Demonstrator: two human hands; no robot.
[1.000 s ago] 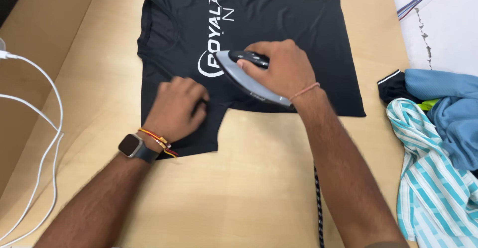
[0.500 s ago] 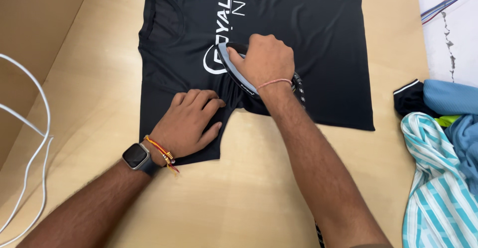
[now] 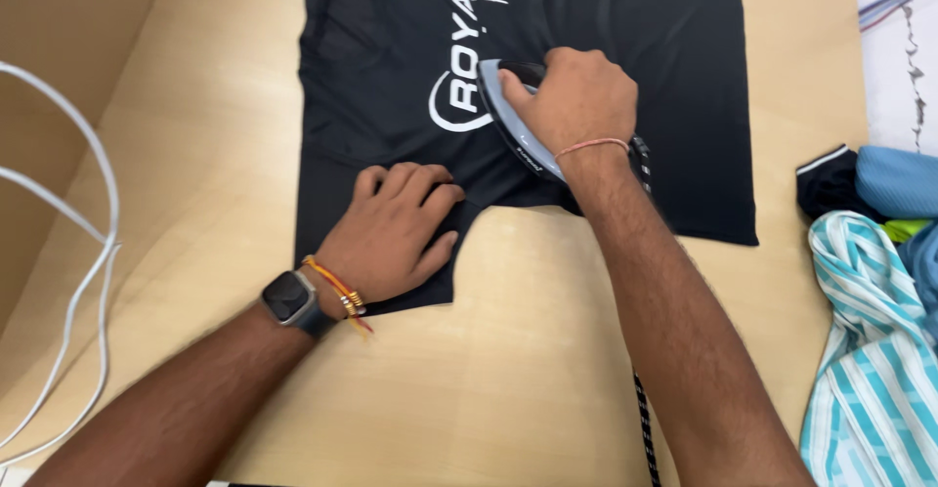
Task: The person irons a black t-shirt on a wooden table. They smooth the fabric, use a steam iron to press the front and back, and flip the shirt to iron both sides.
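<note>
Hands work on a black T-shirt [image 3: 625,47] spread flat over a wooden table [image 3: 518,350], the shirt filling the upper middle of the frame with its neck toward the upper left and white lettering across the chest. Right hand [image 3: 572,96] is clamped around the handle of a grey iron [image 3: 515,127], which sits on the shirt just right of the lettering, at the centre top of the frame, its tip pointing toward the top. A black-and-white braided cord [image 3: 645,428] shows beside the right forearm and again at the bottom edge. Left hand [image 3: 396,228] lies flat on the shirt's sleeve, left of centre, fingers together and spread forward, palm pressing the cloth down; it grips nothing. That wrist carries a dark watch [image 3: 291,299] and a red and yellow thread band [image 3: 337,290]. The right wrist has a thin pink band [image 3: 591,144]. White cables [image 3: 93,253] loop along the left edge. At the right edge lies a heap of clothes [image 3: 870,350], teal-and-white striped, blue and dark pieces together, well apart from the iron.
</note>
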